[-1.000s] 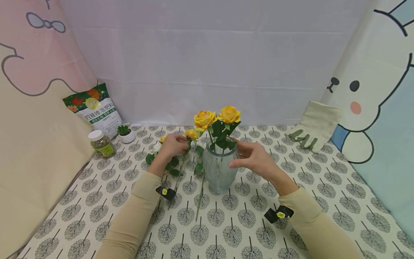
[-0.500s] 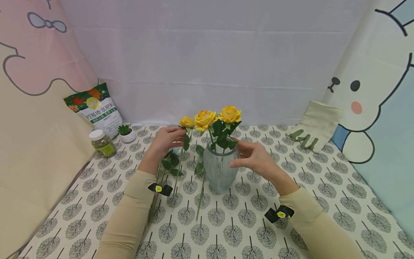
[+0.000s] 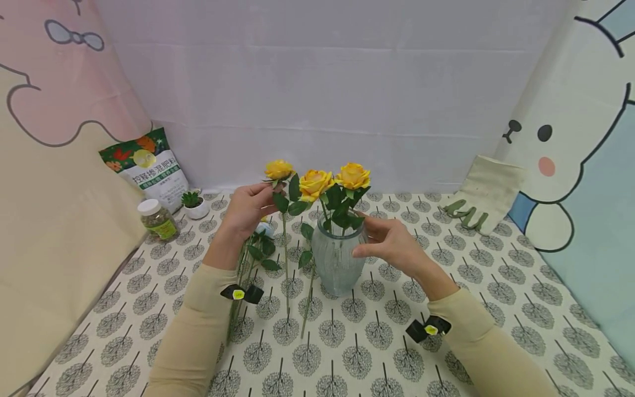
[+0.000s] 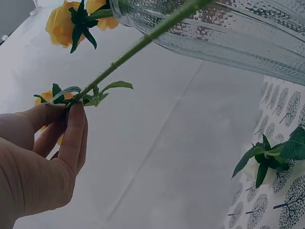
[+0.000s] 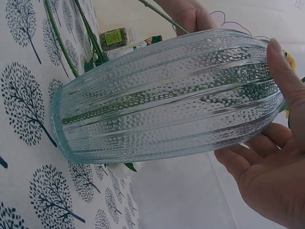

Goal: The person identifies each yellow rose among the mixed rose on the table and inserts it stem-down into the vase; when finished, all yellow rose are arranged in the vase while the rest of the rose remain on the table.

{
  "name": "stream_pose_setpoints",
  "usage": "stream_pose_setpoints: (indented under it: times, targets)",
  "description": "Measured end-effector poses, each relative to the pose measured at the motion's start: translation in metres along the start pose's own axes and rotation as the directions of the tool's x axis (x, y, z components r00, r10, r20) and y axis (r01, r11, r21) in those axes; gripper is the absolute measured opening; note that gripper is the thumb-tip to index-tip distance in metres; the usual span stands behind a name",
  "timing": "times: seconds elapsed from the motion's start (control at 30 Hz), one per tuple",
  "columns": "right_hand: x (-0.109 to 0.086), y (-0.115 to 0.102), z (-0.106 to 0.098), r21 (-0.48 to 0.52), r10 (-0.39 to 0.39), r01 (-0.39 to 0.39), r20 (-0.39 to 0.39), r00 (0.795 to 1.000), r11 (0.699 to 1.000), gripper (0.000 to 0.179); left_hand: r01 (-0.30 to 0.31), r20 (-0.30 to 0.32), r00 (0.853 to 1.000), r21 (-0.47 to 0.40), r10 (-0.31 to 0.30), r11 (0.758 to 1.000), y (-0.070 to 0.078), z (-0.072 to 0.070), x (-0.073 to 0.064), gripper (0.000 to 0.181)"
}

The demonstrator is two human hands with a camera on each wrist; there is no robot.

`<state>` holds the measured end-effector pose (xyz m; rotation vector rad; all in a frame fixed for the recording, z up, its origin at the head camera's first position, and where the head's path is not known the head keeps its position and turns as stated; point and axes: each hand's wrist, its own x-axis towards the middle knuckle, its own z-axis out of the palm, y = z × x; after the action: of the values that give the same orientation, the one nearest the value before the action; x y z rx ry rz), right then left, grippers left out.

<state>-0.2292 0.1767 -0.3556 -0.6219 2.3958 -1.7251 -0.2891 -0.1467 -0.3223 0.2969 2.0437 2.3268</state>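
Observation:
My left hand (image 3: 247, 212) pinches a yellow rose (image 3: 279, 169) by its green stem just under the bloom. The rose stands upright, its stem hanging down left of the vase. In the left wrist view, thumb and fingertips meet on the stem (image 4: 119, 62). My right hand (image 3: 394, 245) holds the ribbed glass vase (image 3: 339, 267) near its rim, thumb on the near side and fingers behind. The vase stands on the table. Two yellow roses, one on the left (image 3: 315, 183) and one on the right (image 3: 353, 175), rise from it.
Several flowers with leafy stems (image 3: 258, 251) lie below my left hand, one pale. Another leafy stem (image 3: 308, 300) lies beside the vase. Back left are a fertilizer bag (image 3: 156, 173), a jar (image 3: 159, 220) and a potted succulent (image 3: 194, 205). Gloves (image 3: 486, 193) lean back right.
My left hand has moved left and slightly up, raising the yellow rose from among the lying flowers to about the height of the vase's roses. My right hand and the vase have stayed put.

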Motion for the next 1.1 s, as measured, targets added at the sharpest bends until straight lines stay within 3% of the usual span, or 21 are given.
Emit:
stream_pose_setpoints:
  times: [0.13,0.3,0.47,0.67,0.77,0.93,1.1]
  targets:
    - [0.000,0.001,0.000,0.002,-0.005,0.005,0.001,1.000,1.000,0.087,-0.036,-0.035,0.999,-0.027,0.035,0.999,0.007,0.005,-0.005,0.035]
    - [0.000,0.000,0.000,-0.011,0.007,-0.007,-0.007,1.000,1.000,0.089,-0.096,-0.037,0.995,-0.033,0.095,0.995,0.017,0.006,-0.013,0.038]
    - [-0.001,0.001,-0.001,-0.023,0.024,-0.024,-0.017,1.000,0.999,0.093,-0.208,-0.061,0.977,-0.071,0.204,0.975,0.026,0.006,-0.022,0.026]
    - [0.000,0.002,-0.001,-0.012,0.012,-0.012,-0.012,1.000,1.000,0.090,-0.279,-0.109,0.958,-0.160,0.264,0.947,0.033,0.009,-0.028,0.025]
    - [0.000,0.002,0.000,0.005,0.001,-0.001,-0.003,1.000,1.000,0.088,-0.304,-0.126,0.952,-0.268,0.280,0.914,0.035,0.011,-0.031,0.022]
    - [0.000,0.002,0.001,0.021,-0.015,0.015,0.006,1.000,1.000,0.088,-0.358,-0.162,0.934,-0.442,0.319,0.823,0.039,0.015,-0.036,0.018]
    - [0.001,0.001,0.000,0.035,-0.027,0.027,0.013,1.000,0.999,0.087,-0.435,-0.230,0.900,-0.501,0.369,0.748,0.041,0.022,-0.036,0.016]
